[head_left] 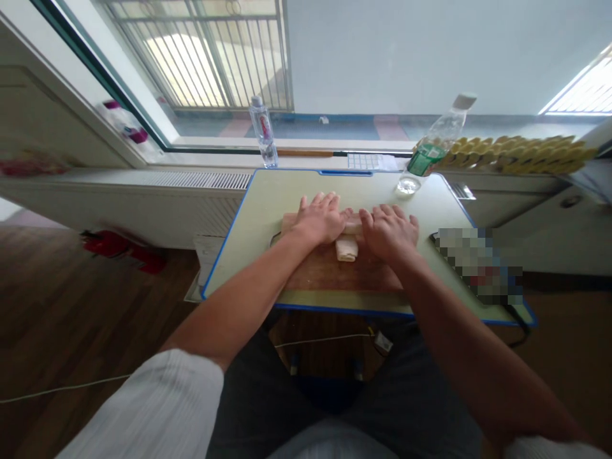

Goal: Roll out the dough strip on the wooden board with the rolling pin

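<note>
Our left hand [321, 220] and right hand [389, 229] lie palm down, fingers stretched out, over a rolling pin [354, 227] running left to right! Out pokes our dough [347, 249], pointing near, axis seemingly near-far, its far part hidden: pale, creamy, folded in layers, on the brown cutting board [329, 275] across our bench [261, 223].

The left hand [323, 220] and right hand [391, 231] I watch from afar, palms down over a pale rolling pin [353, 227], folded dough [347, 249] at its near side, wooden board [335, 275] beneath, blue-edged table [255, 229], green-labelled bottle [427, 159] standing beyond.
</note>
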Demonstrator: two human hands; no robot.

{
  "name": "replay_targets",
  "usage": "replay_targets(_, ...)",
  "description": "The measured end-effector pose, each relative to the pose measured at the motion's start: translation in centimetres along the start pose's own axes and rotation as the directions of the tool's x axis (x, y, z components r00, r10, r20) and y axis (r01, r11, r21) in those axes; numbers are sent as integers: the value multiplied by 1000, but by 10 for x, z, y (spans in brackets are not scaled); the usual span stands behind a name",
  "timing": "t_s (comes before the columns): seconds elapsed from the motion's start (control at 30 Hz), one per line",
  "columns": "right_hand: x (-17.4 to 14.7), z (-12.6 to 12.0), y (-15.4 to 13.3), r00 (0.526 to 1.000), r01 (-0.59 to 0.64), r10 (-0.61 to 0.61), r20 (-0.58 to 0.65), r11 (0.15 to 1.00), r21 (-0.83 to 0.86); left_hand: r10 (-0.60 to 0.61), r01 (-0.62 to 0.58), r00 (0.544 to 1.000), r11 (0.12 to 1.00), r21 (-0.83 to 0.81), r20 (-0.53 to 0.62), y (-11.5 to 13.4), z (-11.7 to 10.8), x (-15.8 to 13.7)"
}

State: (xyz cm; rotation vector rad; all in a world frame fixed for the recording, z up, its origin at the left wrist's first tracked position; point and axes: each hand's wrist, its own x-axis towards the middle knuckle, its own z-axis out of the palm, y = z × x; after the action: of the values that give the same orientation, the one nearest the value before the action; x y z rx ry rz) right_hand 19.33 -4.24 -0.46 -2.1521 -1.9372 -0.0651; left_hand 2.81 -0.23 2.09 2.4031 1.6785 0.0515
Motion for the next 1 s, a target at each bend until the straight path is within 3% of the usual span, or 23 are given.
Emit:
replay_targets(0.07,-8,-3,0,1000,18,-18,6,1000,0,11,-11,1000,1000,0,-23,1,2,-8)
replay_targets(0.23,-102,-7,10,983,117,-120,-140,993,-30,113,-109,979,994,31,-172,5,30,-97)
replay_targets(0.3,-120,-5,11,976,138,-144,-163,989,-51,119,-115,973,993,32,-196,4,37,-114)
replay_targets(0.37,-107,-3,8,980,124,-131,-149,991,-51,109,-107,976,994,23,-190,1,34,-102)
replay_targets(0.53,-9,-3,-7,1000,-1,2,15,999,-33,-1,1,999,1000,4,-41,-4,6,-11)
replay_targets(0.6,4,-6,-10,998,-24,26,58,999,-30,-8,8,1000,1000,15,-19,-5,1,1)
replay_targets(0.67,-15,-9,-9,999,-13,13,39,1000,-16,14,-13,999,1000,23,-53,-4,6,-17)
replay_targets(0.8,-99,-16,3,989,115,-116,-87,993,-20,96,-91,977,995,36,-188,0,30,-98)
replay_targets(0.87,-121,-19,7,983,158,-160,-91,987,-27,105,-98,971,994,42,-213,1,37,-120)
replay_targets(0.93,-111,-20,8,987,138,-141,-79,990,-32,101,-94,970,995,43,-223,0,36,-113)
replay_targets(1.0,-74,-19,6,994,93,-95,-44,995,-46,64,-60,980,998,26,-187,-4,29,-79)
